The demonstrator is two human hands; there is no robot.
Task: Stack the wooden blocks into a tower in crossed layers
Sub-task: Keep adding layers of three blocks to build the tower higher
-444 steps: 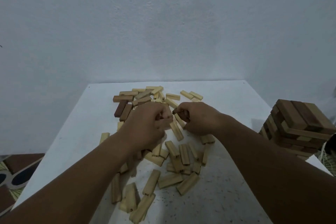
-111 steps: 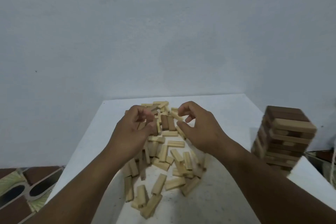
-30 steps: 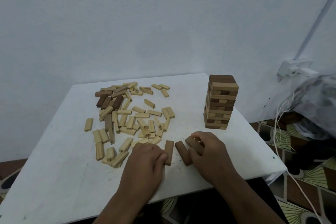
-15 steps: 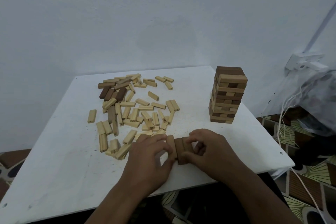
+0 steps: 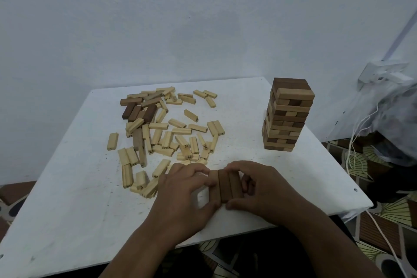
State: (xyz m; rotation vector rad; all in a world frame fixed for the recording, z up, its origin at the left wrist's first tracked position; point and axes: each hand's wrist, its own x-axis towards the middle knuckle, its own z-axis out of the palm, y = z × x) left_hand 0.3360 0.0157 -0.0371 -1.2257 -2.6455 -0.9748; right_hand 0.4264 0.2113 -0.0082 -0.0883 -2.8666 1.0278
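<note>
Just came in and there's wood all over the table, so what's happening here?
A person is building with wooden blocks. Both hands, the left hand and the right hand, press three dark blocks side by side at the near edge of the white table. A finished tower stands at the far right, and a pile of loose blocks lies spread across the middle.

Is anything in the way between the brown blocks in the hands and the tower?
Nothing visible is. The left hand and right hand press three brown blocks together near the table's front edge. Only bare table lies between them and the tower; the loose blocks lie to the left.
</note>
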